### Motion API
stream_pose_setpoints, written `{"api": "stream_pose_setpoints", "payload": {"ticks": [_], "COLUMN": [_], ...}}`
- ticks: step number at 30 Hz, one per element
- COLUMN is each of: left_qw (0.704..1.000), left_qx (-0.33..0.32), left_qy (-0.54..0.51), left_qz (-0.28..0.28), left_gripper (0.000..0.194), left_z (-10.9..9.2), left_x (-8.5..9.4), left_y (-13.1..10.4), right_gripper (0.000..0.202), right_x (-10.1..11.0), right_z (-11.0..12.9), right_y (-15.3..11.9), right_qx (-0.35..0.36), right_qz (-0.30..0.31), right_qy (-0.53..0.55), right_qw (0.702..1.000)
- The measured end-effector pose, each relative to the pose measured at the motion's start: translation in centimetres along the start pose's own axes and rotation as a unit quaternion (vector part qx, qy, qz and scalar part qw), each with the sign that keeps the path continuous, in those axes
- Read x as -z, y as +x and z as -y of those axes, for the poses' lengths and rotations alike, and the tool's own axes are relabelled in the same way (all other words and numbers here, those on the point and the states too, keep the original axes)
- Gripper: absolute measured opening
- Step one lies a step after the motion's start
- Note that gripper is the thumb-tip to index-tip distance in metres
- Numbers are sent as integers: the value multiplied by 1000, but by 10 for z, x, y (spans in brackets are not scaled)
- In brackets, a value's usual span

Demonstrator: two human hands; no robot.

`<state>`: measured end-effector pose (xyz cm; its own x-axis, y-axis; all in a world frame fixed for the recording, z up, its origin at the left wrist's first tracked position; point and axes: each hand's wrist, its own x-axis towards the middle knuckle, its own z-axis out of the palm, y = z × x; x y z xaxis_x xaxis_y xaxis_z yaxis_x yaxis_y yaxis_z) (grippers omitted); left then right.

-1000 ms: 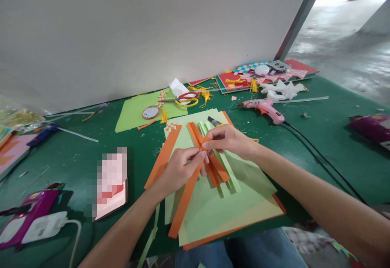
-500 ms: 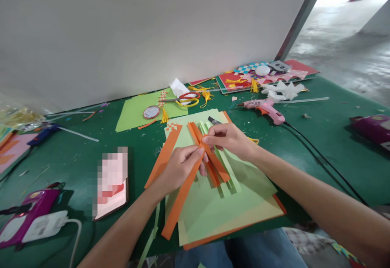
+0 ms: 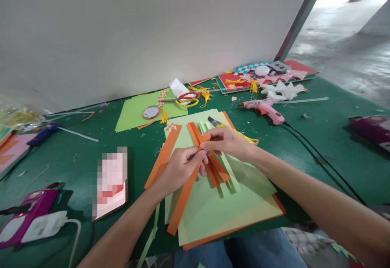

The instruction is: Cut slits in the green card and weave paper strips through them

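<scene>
The fingers of the left hand (image 3: 179,166) are pinched around a long orange paper strip (image 3: 184,201) near the centre of the frame, thumb on top. The fingers of the right hand (image 3: 227,141) are closed on its short upper end, just beside the left fingertips. From this shared grip, the strip's long part slants to the lower centre of the frame, on the near side of the left fingers.

Directly beneath and around the fingers lie folded orange paper strips (image 3: 219,168), over pale green folded paper strips (image 3: 230,174) that slant toward the lower right. All rest on a stack of light green paper sheets (image 3: 243,215), with orange edges showing underneath. A flat orange paper strip (image 3: 164,156) lies left of the left fingers, with a small orange-and-white woven paper piece (image 3: 171,126) at its top end. A yellow cutter knife (image 3: 248,139) lies partly behind the right hand.

Farther out on the green worktop (image 3: 307,138), red-and-yellow-handled scissors (image 3: 189,97) lie at upper centre, partly on a bright green paper sheet (image 3: 131,113). A pink glue gun (image 3: 268,109) lies to the upper right, and a phone with a pixelated screen (image 3: 111,186) at lower left.
</scene>
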<state>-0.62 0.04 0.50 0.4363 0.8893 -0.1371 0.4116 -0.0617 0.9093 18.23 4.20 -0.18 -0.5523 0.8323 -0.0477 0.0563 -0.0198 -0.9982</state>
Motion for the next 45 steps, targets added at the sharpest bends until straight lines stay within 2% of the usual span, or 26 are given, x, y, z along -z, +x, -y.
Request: {"api": "stream_pose_setpoints", "payload": {"ticks": [16, 24, 34, 41, 45], "left_qw": [1000, 999, 999, 998, 997], "left_qx": [3, -10, -7, 2, 12], "left_qy": [11, -48, -30, -42, -52], "left_qz": [3, -2, 24, 38, 48], "left_gripper": [35, 35, 35, 34, 34], "left_z": [2, 0, -1, -2, -3], "left_x": [1, 5, 4, 4, 4], "left_y": [1, 0, 0, 0, -1], "right_gripper": [23, 16, 7, 6, 3], "right_x": [-1, 9, 4, 1, 10], "right_z": [-7, -2, -3, -4, 0], "right_y": [2, 2, 1, 1, 1], "right_qx": [12, -15, -12, 2, 17], "right_qz": [4, 54, 88, 57, 7], "right_qy": [17, -6, -4, -21, -59], "right_qw": [1000, 998, 996, 998, 998]}}
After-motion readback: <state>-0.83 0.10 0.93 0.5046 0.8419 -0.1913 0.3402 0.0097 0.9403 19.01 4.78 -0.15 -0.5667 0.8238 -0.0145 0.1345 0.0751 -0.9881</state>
